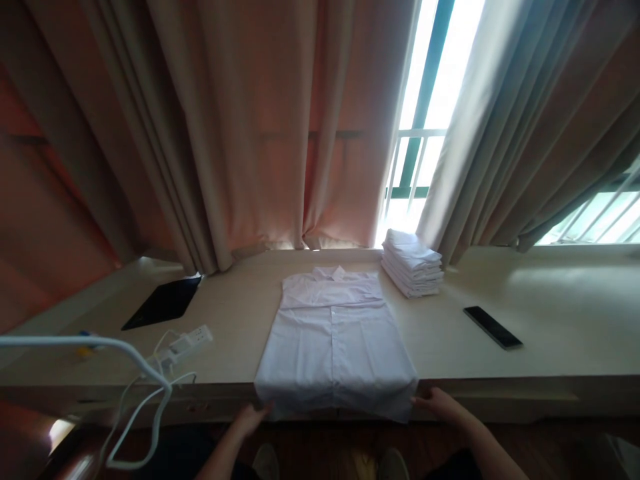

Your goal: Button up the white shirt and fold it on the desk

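A white button-up shirt (333, 340) lies spread front side up on the pale tabletop, its collar toward the curtains. The hem hangs over the table's front edge. My left hand (251, 420) grips the hem's left corner, fingers closed on the cloth. At the right corner of the hem, my right hand (434, 402) pinches the fabric between thumb and fingers. No sleeves show beside the body of the shirt.
A stack of folded white shirts (413, 263) sits behind and right of the spread one. A black phone (493, 327) lies farther right. On the left are a black flat panel (164, 302), a power strip (187, 343) and a white cable (145, 367) looping in front. Curtains (250, 133) hang behind.
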`<state>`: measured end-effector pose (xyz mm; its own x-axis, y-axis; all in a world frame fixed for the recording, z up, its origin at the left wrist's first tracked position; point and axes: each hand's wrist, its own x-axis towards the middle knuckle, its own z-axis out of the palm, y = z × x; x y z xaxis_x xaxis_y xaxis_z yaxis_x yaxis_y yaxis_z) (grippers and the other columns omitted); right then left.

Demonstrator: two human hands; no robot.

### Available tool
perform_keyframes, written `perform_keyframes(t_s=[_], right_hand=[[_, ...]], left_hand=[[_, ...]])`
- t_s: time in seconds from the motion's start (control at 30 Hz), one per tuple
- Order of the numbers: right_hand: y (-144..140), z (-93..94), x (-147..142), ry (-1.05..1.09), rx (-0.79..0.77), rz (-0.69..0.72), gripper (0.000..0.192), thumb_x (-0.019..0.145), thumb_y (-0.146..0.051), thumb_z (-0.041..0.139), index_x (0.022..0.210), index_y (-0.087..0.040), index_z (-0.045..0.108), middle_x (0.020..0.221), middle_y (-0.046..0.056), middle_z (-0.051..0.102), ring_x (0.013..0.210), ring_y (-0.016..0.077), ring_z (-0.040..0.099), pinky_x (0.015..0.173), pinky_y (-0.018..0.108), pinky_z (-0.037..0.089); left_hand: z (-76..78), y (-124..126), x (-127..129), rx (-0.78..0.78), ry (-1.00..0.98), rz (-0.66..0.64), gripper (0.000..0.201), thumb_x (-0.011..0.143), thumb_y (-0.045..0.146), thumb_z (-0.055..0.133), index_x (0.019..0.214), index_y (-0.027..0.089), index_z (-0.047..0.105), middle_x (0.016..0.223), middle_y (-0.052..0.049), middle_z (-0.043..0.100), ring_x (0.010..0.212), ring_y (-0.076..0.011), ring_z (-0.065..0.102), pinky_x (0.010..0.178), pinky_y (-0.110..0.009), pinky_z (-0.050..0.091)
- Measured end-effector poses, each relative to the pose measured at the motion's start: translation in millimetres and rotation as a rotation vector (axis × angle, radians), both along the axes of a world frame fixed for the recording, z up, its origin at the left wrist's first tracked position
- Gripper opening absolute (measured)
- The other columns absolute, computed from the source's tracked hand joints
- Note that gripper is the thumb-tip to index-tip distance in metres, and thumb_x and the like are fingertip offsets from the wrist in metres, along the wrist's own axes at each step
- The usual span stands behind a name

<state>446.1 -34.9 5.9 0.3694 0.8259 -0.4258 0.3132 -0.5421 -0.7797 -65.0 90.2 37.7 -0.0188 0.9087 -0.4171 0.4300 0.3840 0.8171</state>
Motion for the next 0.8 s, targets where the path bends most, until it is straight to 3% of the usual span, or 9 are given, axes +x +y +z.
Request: perform_keyframes(t_s=[0.13, 0.3, 0.4, 0.6, 0.7, 0.8], right_hand=[[-5, -0.3, -25, 0.156, 0.127, -0.059, 0.032, 0.045, -0.029, 0.076, 0.074, -0.016, 0.069, 0.088, 0.009, 0.072, 0.094, 0.0306, 0.064, 0.089, 0.039, 0.045], [-17, -13.4, -45, 0.204, 0.140, -0.129, 0.029, 0.050, -0.031, 0.071, 0.073, -0.013, 0.069, 0.087, 0.009, 0.072, 0.096, 0.0311, 0.062, 0.091, 0.042, 0.043], [-25, -17.2, -56, 0.222, 0.134, -0.180, 0.028, 0.056, -0.030, 0.065, 0.078, -0.013, 0.068, 0.089, 0.009, 0.071, 0.098, 0.0294, 0.061, 0.089, 0.040, 0.044], [-53, -23.2, -100, 0.325, 0.097, -0.296, 0.034, 0.065, -0.037, 0.059, 0.086, -0.012, 0.066, 0.086, 0.011, 0.070, 0.083, 0.0260, 0.065, 0.075, 0.036, 0.050], [-70, -23.6, -119, 0.370, 0.106, -0.321, 0.037, 0.062, -0.042, 0.065, 0.085, -0.013, 0.065, 0.083, 0.011, 0.070, 0.080, 0.0255, 0.066, 0.073, 0.035, 0.051], [-87, -22.2, -128, 0.450, 0.135, -0.379, 0.040, 0.058, -0.047, 0.071, 0.080, -0.014, 0.065, 0.074, 0.008, 0.068, 0.070, 0.0233, 0.066, 0.065, 0.033, 0.051]], left_hand=[[-12.0, -10, -12, 0.133, 0.087, -0.020, 0.041, 0.053, 0.044, 0.075, 0.086, 0.020, 0.068, 0.100, -0.013, 0.070, 0.111, -0.0387, 0.057, 0.089, -0.047, 0.049], [-45.7, -28, -25, 0.226, -0.058, -0.084, 0.051, 0.056, 0.048, 0.075, 0.092, 0.013, 0.067, 0.102, -0.014, 0.070, 0.107, -0.0367, 0.060, 0.093, -0.046, 0.047], [-57.4, -39, -31, 0.222, -0.139, -0.045, 0.051, 0.064, 0.048, 0.072, 0.098, 0.010, 0.065, 0.104, -0.015, 0.069, 0.103, -0.0329, 0.062, 0.091, -0.042, 0.049], [-65.7, -65, -37, 0.141, -0.306, 0.029, 0.039, 0.081, 0.034, 0.064, 0.113, 0.013, 0.057, 0.112, -0.013, 0.067, 0.097, -0.0234, 0.066, 0.085, -0.034, 0.052], [-66.1, -75, -41, 0.062, -0.406, -0.046, 0.042, 0.077, 0.039, 0.070, 0.107, 0.010, 0.061, 0.105, -0.014, 0.069, 0.091, -0.0242, 0.067, 0.081, -0.032, 0.053], [-59.5, -84, -47, 0.017, -0.366, -0.071, 0.048, 0.067, 0.049, 0.076, 0.092, 0.009, 0.067, 0.089, -0.013, 0.071, 0.078, -0.0246, 0.068, 0.066, -0.030, 0.053]])
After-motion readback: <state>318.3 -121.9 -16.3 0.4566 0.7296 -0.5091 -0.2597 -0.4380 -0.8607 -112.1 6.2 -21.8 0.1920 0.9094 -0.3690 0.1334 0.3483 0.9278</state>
